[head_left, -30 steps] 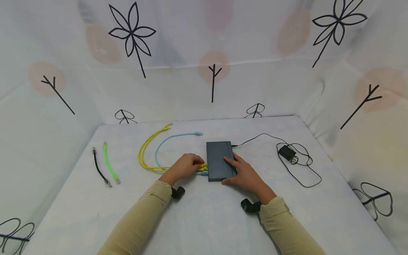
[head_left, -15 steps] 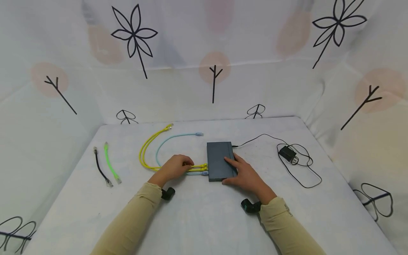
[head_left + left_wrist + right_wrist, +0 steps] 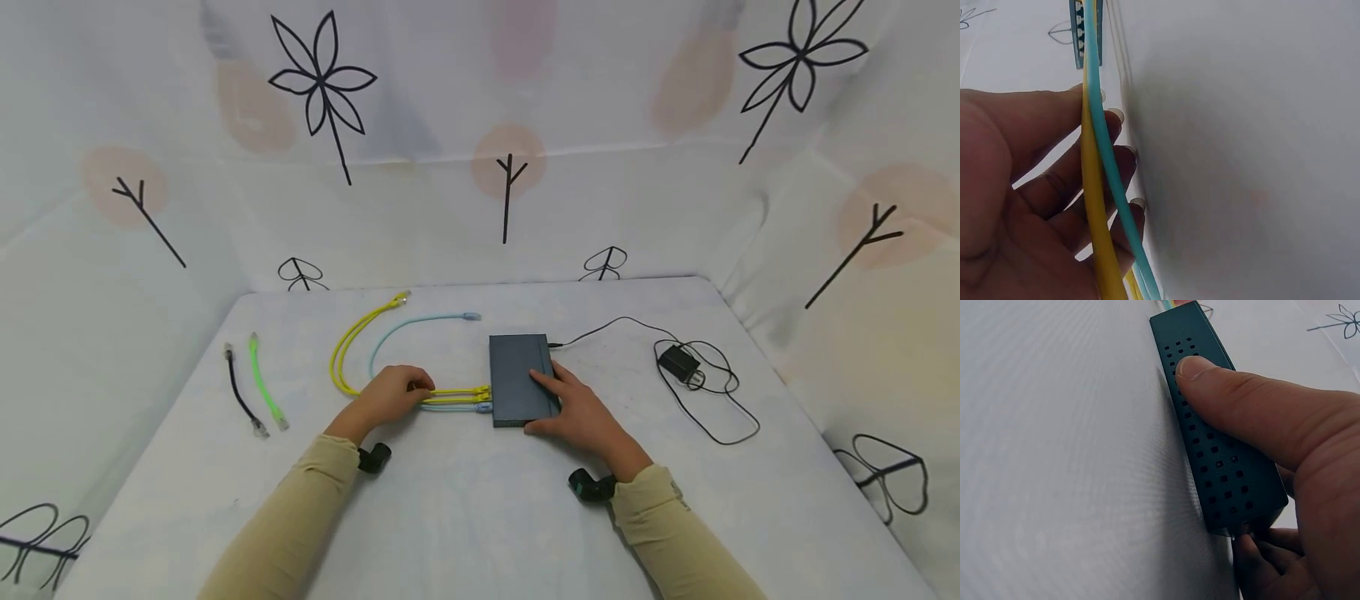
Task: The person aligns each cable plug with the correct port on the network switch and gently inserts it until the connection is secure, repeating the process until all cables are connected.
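A dark grey network switch (image 3: 513, 367) lies flat on the table. My right hand (image 3: 581, 414) grips its right end, the thumb against the vented side (image 3: 1222, 469) in the right wrist view. Two yellow network cables (image 3: 343, 340) and a light blue network cable (image 3: 393, 327) run from plugs at the switch's left side and curve away to the back. My left hand (image 3: 392, 393) holds these cables a short way left of the plugs. In the left wrist view its fingers curl behind a yellow cable (image 3: 1094, 194) and the blue cable (image 3: 1109, 162); the thumb's contact is partly hidden.
A short black cable (image 3: 240, 392) and a short green cable (image 3: 262, 385) lie at the left. At the right sits a black power adapter (image 3: 678, 363) in a loose coil of its thin cord, which reaches the switch's back right corner. White patterned fabric surrounds the white table (image 3: 480, 517).
My left hand has moved left along the cables, away from the plugs, leaving more of them in sight. My right hand stays on the switch.
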